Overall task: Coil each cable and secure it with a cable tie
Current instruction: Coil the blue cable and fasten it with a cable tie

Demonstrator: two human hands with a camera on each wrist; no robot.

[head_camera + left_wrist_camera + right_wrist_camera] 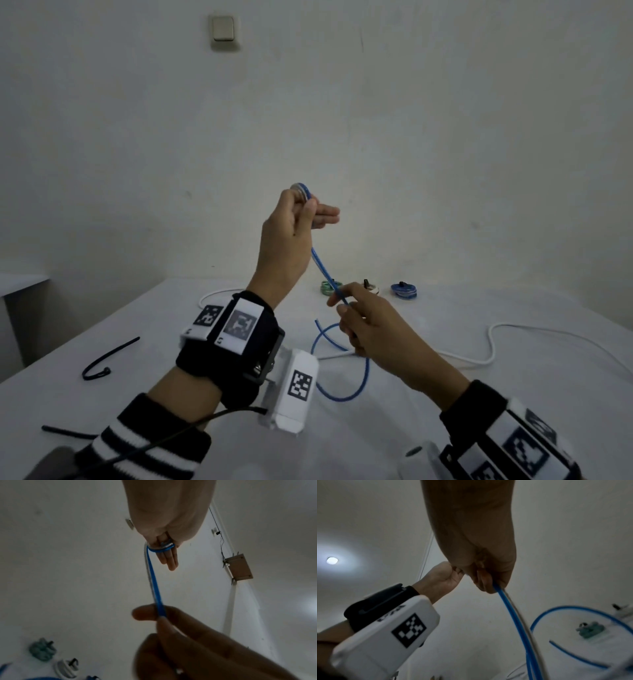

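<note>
Only the head view shows the black plastic cable tie (pixel 106 370). Left hand (pixel 291 236) grips coiled thin blue cable (pixel 322 270); right hand (pixel 373 332) pinches it below.

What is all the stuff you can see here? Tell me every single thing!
blue cable: one, blue, wound round the left fingers, stretched to the right hand, the rest looped on the table
white cable: one, white, loose across the table
coils: three, green, white and blue, in a row at the table's far side
ties: two, black, on the table's left part, the second nearer
switch: one, cream, high on the wall
table: one, white
left hand: raised, holds the wound cable
right hand: lower, pinches the blue cable
</note>
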